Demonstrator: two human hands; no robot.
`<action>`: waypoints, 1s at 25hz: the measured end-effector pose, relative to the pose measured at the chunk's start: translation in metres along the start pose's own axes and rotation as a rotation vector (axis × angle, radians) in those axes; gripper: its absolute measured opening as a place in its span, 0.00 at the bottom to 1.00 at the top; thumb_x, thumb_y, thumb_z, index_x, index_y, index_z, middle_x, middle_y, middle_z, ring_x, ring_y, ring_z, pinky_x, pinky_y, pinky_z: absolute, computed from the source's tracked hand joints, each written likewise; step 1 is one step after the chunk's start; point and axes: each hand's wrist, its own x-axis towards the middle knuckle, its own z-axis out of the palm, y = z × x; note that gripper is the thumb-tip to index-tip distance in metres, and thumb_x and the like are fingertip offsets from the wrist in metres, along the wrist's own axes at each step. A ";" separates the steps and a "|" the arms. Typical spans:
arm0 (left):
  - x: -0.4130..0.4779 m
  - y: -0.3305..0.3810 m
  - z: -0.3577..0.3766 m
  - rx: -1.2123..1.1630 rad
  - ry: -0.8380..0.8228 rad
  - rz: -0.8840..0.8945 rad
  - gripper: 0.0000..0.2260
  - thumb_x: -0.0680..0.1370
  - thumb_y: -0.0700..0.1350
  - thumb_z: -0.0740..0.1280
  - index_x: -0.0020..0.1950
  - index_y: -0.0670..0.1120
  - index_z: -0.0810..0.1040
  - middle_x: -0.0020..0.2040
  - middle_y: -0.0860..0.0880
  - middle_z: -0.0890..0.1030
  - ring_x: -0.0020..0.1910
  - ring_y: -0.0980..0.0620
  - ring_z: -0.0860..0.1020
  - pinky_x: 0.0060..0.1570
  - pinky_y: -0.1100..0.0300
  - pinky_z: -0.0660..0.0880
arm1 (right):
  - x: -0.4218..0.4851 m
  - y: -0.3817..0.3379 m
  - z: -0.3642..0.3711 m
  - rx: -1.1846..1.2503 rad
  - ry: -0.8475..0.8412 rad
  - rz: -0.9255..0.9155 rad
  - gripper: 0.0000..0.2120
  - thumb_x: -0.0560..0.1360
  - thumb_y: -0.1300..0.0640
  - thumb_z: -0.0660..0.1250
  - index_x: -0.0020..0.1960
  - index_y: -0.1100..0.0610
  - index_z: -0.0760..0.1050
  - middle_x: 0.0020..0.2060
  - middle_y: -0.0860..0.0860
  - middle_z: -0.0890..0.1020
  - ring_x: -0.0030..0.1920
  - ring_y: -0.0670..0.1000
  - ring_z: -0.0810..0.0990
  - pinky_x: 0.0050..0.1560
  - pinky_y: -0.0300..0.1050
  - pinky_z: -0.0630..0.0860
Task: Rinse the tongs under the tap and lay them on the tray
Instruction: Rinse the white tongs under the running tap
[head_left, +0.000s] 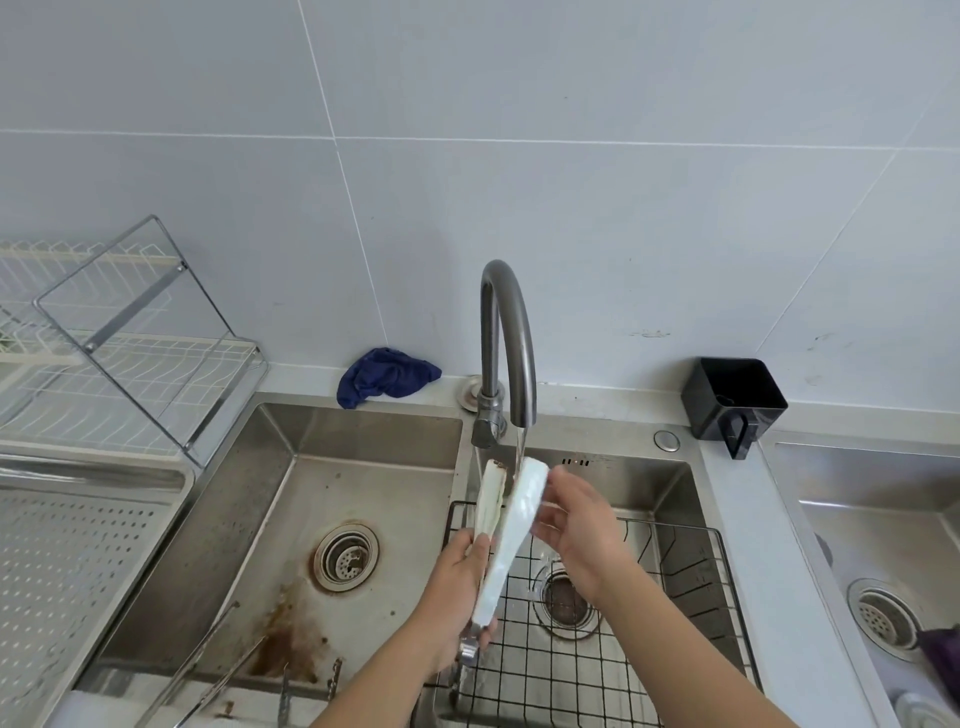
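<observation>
Left hand (457, 587) clenches the tongs (511, 519) at the hinge; above that grip, the blades meet the tap (506, 332) stream. Right hand (576, 525) touches one blade, pinch unclear. Wet, they could slip downward.
</observation>
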 end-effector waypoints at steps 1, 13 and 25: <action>-0.001 0.001 0.001 -0.012 -0.020 -0.031 0.12 0.84 0.56 0.59 0.60 0.52 0.76 0.36 0.43 0.78 0.22 0.48 0.72 0.20 0.61 0.68 | 0.001 0.004 0.001 -0.146 0.015 -0.003 0.13 0.84 0.52 0.61 0.58 0.58 0.81 0.50 0.60 0.86 0.43 0.52 0.83 0.43 0.45 0.81; -0.013 0.007 -0.026 -0.196 -0.292 0.006 0.34 0.67 0.51 0.78 0.69 0.40 0.74 0.45 0.44 0.80 0.33 0.51 0.74 0.23 0.62 0.66 | 0.020 0.020 0.017 -0.398 0.129 -0.052 0.08 0.79 0.65 0.66 0.58 0.59 0.78 0.47 0.59 0.87 0.39 0.52 0.86 0.37 0.42 0.82; -0.018 0.008 -0.025 0.074 0.044 0.004 0.18 0.80 0.55 0.64 0.58 0.43 0.82 0.45 0.43 0.88 0.25 0.47 0.77 0.18 0.62 0.65 | 0.033 0.031 0.034 -0.585 0.227 -0.137 0.13 0.83 0.59 0.62 0.44 0.62 0.79 0.36 0.60 0.85 0.31 0.55 0.85 0.33 0.52 0.85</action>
